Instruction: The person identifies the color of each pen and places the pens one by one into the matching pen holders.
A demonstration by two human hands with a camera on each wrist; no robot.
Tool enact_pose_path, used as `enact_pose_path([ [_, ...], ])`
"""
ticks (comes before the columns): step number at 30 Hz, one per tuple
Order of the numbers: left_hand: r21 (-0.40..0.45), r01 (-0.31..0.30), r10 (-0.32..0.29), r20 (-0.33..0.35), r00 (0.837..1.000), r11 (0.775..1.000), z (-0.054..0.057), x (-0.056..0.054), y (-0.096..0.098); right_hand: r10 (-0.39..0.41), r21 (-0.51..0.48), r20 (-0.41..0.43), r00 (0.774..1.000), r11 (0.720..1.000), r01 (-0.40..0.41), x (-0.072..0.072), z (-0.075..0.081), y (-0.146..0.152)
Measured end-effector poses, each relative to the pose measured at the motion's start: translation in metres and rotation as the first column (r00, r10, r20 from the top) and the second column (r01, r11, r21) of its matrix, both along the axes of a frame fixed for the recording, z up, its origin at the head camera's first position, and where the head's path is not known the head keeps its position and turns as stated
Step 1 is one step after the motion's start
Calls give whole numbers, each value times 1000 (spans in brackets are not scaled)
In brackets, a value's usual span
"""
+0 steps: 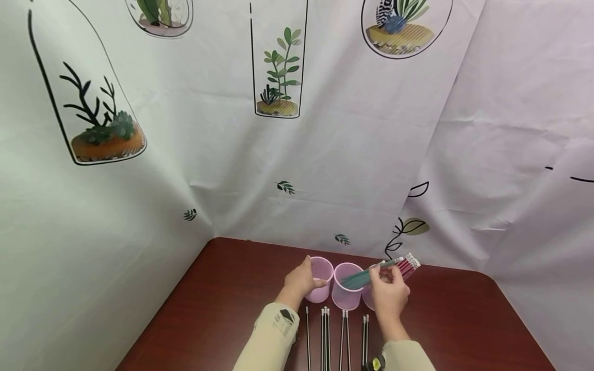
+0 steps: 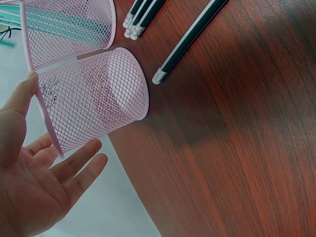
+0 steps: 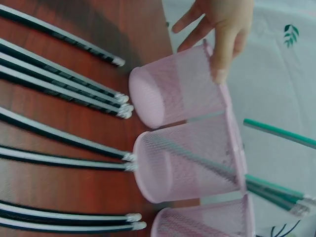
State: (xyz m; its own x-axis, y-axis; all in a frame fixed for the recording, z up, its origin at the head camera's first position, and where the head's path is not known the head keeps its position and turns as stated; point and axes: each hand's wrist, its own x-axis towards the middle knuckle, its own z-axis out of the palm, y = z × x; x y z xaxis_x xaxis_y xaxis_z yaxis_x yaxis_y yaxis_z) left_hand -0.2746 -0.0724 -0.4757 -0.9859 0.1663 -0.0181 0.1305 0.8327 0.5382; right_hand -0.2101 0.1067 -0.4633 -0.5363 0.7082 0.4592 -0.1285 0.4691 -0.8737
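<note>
Three pink mesh pencil cups stand in a row at the table's far side. My left hand [image 1: 299,282] holds the left cup [image 2: 94,101] at its rim, thumb at the rim and other fingers along the outside. Nothing shows inside that cup. Green pencils [image 1: 356,280] lean in the middle cup [image 1: 345,298]. My right hand [image 1: 391,298] pinches a green pencil [image 3: 281,134], its lower end outside the cups in the right wrist view. This hand partly hides the right cup [image 3: 210,222], which holds red pencils [image 1: 408,266] with white erasers.
Black-and-silver pencils lie in separate groups in front of the cups: a single pencil [image 1: 308,337], three together [image 1: 326,337], a pair [image 1: 345,337] and another pair [image 1: 365,337]. A printed cloth [image 1: 325,170] hangs right behind the brown table [image 1: 241,278].
</note>
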Motion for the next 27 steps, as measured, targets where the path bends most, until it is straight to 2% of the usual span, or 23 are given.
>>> enact_pose_path([
  [3, -7, -3, 3, 3, 1000, 1000, -1, -1, 1, -18, 67, 87, 996, 998, 12, 1, -12, 1],
  [6, -14, -4, 4, 4, 1000, 1000, -2, -3, 2, -12, 114, 181, 983, 993, -9, 2, -25, 1],
  [11, -19, -6, 6, 11, 1000, 1000, -5, -5, 4, 30, 125, 297, 954, 990, -70, 4, -41, 0],
  [17, -33, -7, 7, 17, 1000, 999, -6, -7, 5, 61, 121, 349, 935, 987, -110, 3, -50, 1],
  [23, -45, 5, -4, 10, 1000, 999, -4, -7, 4, 88, 102, 380, 921, 985, -136, 0, -51, 5],
  [27, -66, 14, -14, -2, 1000, 998, -3, -7, 3, 143, 87, 426, 893, 976, -198, 1, -48, 8],
])
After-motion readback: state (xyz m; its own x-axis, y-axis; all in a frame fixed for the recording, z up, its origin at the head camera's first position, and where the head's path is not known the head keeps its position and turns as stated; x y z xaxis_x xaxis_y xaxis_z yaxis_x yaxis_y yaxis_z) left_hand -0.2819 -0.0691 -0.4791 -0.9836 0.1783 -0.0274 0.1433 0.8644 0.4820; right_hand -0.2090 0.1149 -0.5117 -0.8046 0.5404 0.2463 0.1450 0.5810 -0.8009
